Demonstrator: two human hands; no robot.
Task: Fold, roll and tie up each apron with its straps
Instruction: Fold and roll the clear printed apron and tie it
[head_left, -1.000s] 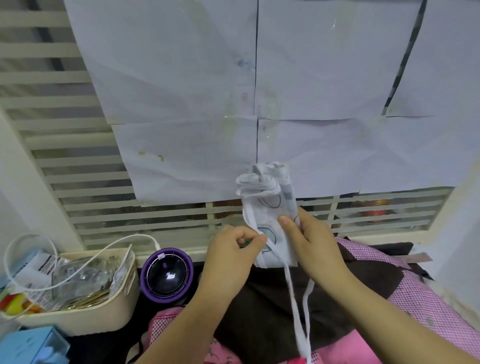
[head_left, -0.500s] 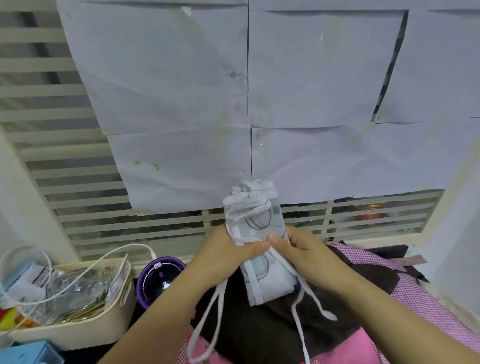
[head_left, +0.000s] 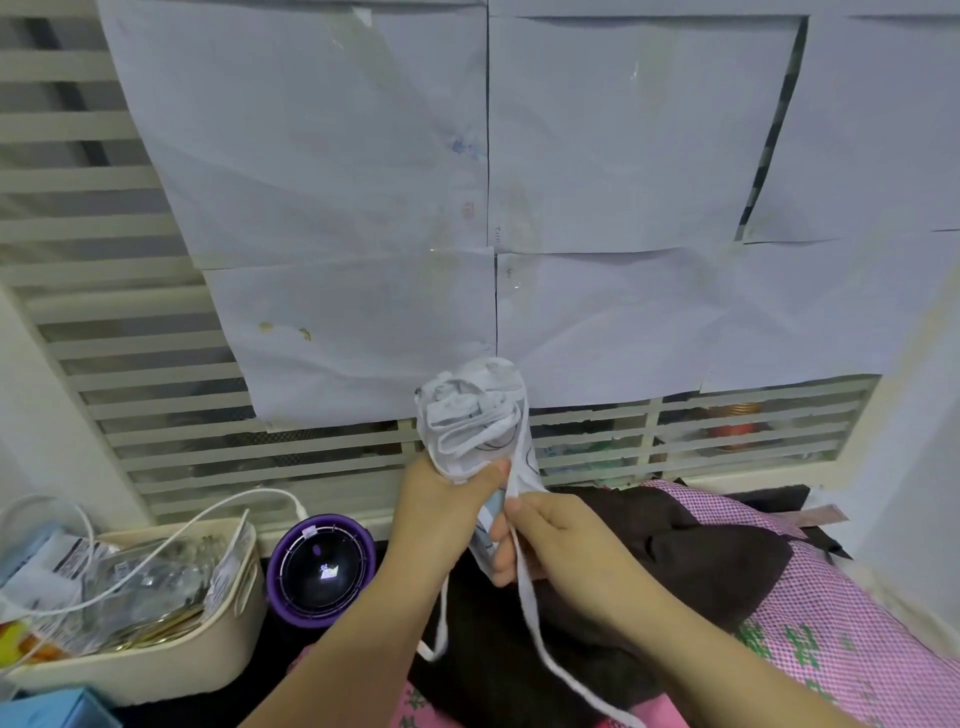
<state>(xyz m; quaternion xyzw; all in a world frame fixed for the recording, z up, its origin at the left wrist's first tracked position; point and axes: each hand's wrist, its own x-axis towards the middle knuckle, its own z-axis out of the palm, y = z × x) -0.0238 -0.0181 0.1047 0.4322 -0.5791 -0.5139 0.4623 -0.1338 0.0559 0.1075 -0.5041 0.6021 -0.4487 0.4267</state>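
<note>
A rolled white apron (head_left: 475, 423) with a faint printed pattern stands upright in the middle of the head view, held in the air. My left hand (head_left: 444, 512) grips the roll around its lower half, thumb across the front. My right hand (head_left: 550, 538) pinches a white strap (head_left: 530, 597) against the roll's right side; this strap runs down and off the bottom edge. A second strap (head_left: 441, 618) hangs below my left hand. A dark brown apron (head_left: 691, 566) and a pink checked one (head_left: 810, 623) lie beneath.
A cream basket (head_left: 156, 654) of packets and a white cable sits at the lower left. Beside it stands a purple round device (head_left: 322, 569). Behind are a slatted white window grille (head_left: 104, 312) and taped paper sheets (head_left: 597, 182). A white wall stands at the right.
The roll has tilted and risen a little. My left hand has closed round its lower half, and my right hand has pulled the strap down along the right side.
</note>
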